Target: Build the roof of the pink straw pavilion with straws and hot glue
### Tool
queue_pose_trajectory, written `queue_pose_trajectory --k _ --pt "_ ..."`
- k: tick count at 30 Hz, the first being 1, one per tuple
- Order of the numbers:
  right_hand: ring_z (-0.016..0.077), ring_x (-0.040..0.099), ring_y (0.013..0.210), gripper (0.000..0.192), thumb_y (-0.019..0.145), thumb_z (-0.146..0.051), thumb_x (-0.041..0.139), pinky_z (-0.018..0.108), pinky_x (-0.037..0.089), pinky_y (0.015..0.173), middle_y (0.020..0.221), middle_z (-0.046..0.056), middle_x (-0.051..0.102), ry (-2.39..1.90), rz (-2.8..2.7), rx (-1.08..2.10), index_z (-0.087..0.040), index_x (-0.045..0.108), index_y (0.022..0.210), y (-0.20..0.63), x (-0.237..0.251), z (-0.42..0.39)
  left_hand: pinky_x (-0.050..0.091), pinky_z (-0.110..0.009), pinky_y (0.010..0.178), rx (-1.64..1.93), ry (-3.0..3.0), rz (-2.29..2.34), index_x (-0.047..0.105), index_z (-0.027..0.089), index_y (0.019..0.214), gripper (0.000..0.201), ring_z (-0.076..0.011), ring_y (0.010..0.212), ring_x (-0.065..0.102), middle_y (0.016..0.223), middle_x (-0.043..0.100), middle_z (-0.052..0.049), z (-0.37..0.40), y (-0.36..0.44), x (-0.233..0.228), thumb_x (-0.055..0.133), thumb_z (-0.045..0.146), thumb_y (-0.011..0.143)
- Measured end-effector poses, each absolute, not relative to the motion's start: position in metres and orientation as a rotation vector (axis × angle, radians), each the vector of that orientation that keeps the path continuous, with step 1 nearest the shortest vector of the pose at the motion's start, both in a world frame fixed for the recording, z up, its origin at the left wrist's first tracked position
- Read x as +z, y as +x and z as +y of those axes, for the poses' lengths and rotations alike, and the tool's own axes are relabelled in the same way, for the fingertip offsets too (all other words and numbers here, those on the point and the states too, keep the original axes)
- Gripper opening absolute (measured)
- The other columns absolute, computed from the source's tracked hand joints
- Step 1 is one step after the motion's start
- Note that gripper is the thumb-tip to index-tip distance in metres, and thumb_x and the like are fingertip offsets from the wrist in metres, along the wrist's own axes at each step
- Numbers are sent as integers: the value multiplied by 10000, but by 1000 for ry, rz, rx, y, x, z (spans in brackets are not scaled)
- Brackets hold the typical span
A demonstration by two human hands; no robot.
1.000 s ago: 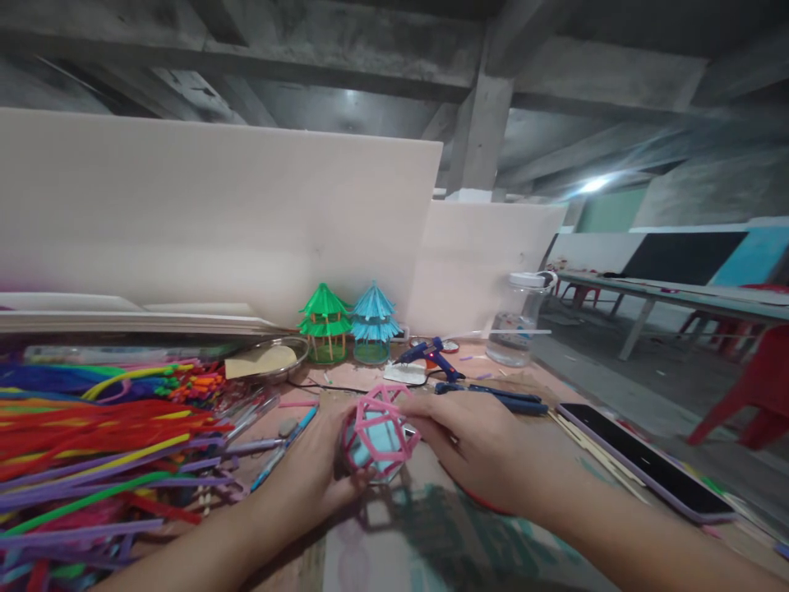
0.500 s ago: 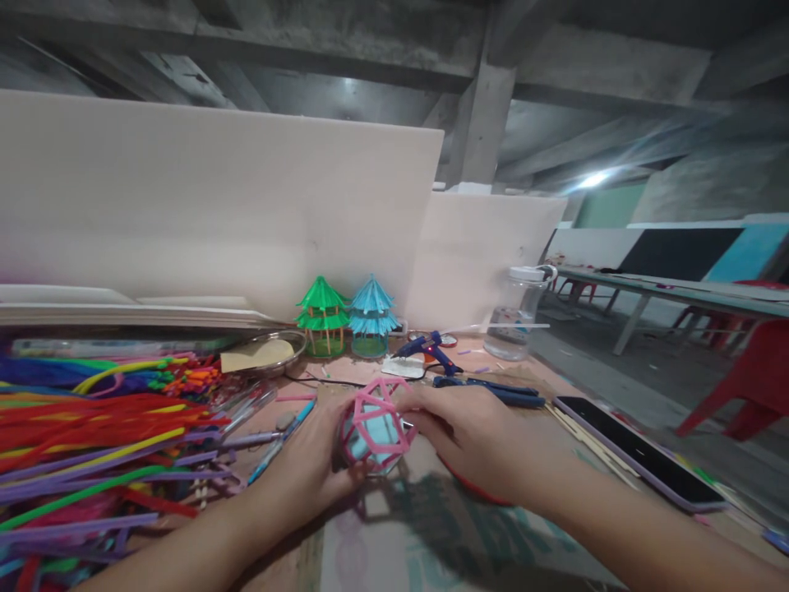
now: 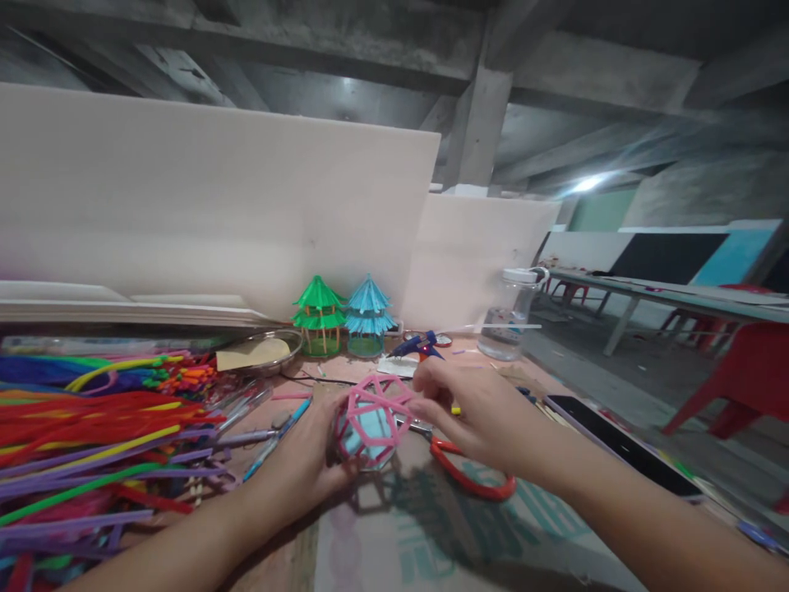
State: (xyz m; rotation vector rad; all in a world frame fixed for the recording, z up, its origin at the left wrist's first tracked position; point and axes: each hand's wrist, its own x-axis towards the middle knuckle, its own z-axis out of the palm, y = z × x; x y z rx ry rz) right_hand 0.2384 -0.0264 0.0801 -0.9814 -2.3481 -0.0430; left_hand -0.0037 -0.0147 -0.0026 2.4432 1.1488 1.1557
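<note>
A small rounded cage of pink pipe-cleaner struts (image 3: pixel 373 421), with light blue showing inside it, is held just above the work surface. My left hand (image 3: pixel 313 454) wraps around its left side, fingers behind and thumb at the lower front. At its upper right my right hand (image 3: pixel 473 411) pinches a pink strut between thumb and forefinger; whether that strut is attached cannot be made out. Scissors with red-orange handles (image 3: pixel 474 485) lie under my right hand. Behind the cage stand a green pagoda model (image 3: pixel 319 316) and a blue pagoda model (image 3: pixel 368 316).
Colourful pipe cleaners (image 3: pixel 92 427) cover the left side. A metal bowl (image 3: pixel 289 349), a blue glue gun (image 3: pixel 419 344) and a water bottle (image 3: pixel 509 316) stand farther back. A phone (image 3: pixel 616 444) lies at right. White boards (image 3: pixel 215 205) rise behind the table.
My right hand has shifted slightly right and up, with a pink strut stretching toward its fingertips. More of the scissors shows beneath it. My left hand keeps its hold; the view shifted slightly.
</note>
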Motion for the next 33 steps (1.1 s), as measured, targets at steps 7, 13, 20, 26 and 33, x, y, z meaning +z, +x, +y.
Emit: queue_pose_trajectory --k 7,13,20,26,33 --pt "154 664 700 149 918 -135 587 252 449 622 815 7 742 -1058 -2430 22 -218 664 1016 234 80 -29 502 -452 999 1136 2399 1158 500 232 1318 573 -304 1208 597 1321 629 -119 -16 -2 1 639 223 762" --pt "174 707 976 328 953 -142 532 308 527 833 1135 24 750 -915 -2415 114 -273 651 1229 234 74 -28 505 -445 999 1156 2420 1138 467 223 1350 616 -294 1195 604 1327 623 -122 -14 -3 -1 616 191 753" --pt "193 699 1002 362 955 -153 525 321 530 856 1176 45 734 -975 -2439 206 -262 631 1283 233 79 -29 505 -451 992 1146 2416 1151 485 214 1345 621 -300 1185 611 1320 630 -126 -13 -3 -3 631 180 742" --pt "171 693 957 382 947 -112 509 299 512 815 1122 13 745 -974 -2461 210 -313 651 1239 232 80 -32 522 -451 963 1151 2422 1129 497 242 1339 584 -296 1140 629 1287 642 -108 -14 -2 0 651 235 775" --pt "162 645 761 171 952 -177 552 273 476 684 857 41 726 -755 -2297 -63 -196 686 1057 235 73 -27 546 -423 918 1209 2612 1084 449 241 1352 567 -285 1108 644 1254 650 -111 -13 -8 -9 644 256 820"
